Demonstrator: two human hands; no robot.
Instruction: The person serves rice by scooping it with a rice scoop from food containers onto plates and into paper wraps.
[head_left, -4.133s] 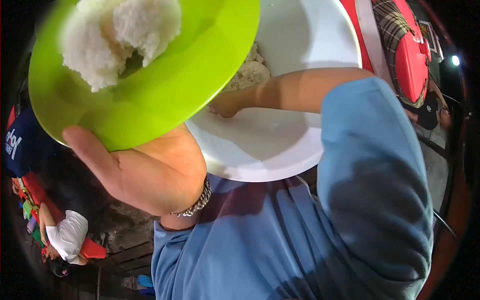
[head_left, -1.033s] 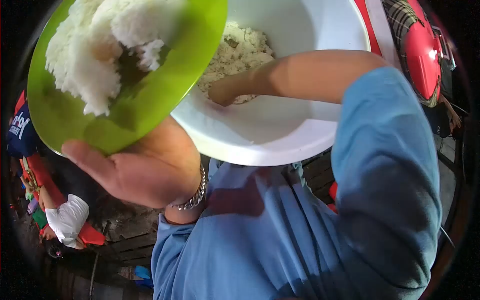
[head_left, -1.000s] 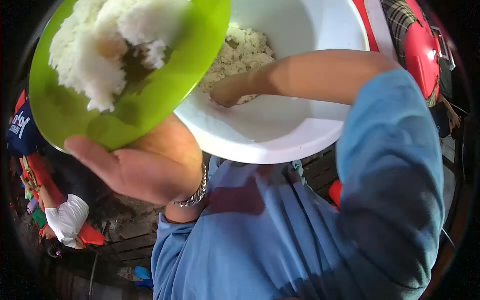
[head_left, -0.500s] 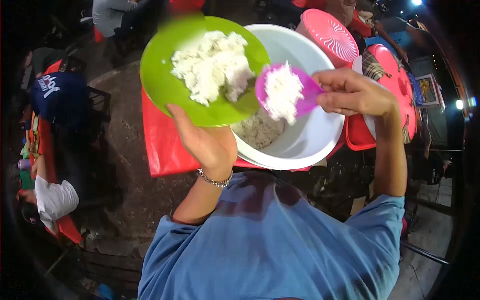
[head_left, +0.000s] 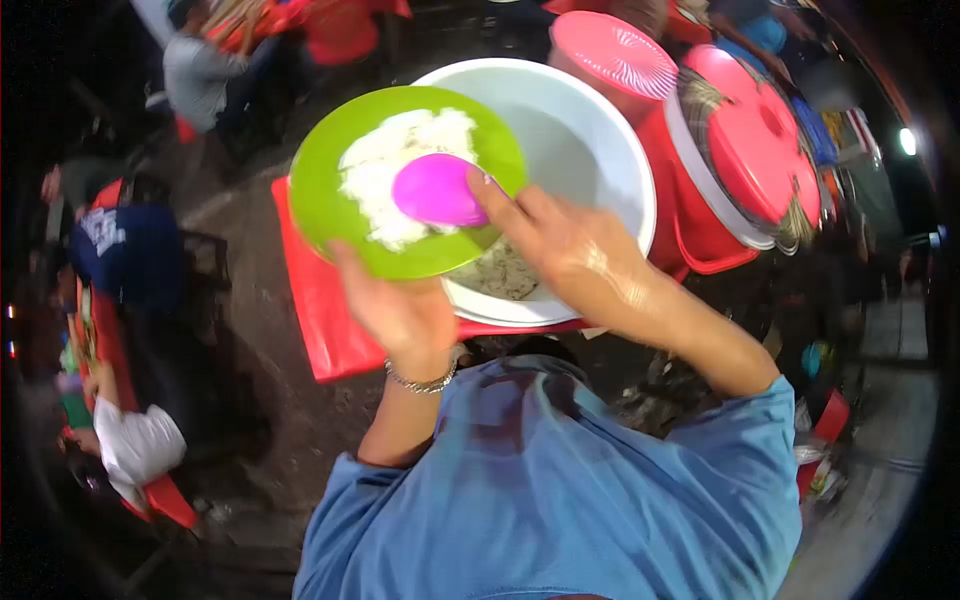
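Note:
My left hand [head_left: 400, 315] holds up a green plate [head_left: 325, 165] from below, its thumb over the near rim. White rice [head_left: 410, 135] is heaped in the middle of the plate. My right hand [head_left: 565, 245] grips a purple rice scoop [head_left: 437, 190], which is turned face down on the rice, so its bowl's inner side is hidden. Under the plate's right part stands a large white tub [head_left: 600, 170] with more rice [head_left: 500, 272] at its bottom, partly covered by the plate and my right hand.
A red-covered table [head_left: 325, 330] bears the tub. To its right stand a pink-lidded container [head_left: 615, 55] and a red-lidded container [head_left: 750, 150] with checked cloth around it. People sit at tables behind, among them a person in dark blue [head_left: 130, 255] and one in white [head_left: 140, 445].
My right hand has moved left with the scoop, from above the tub to the plate. The scoop was face up with rice in it and is now turned over on the plate's rice.

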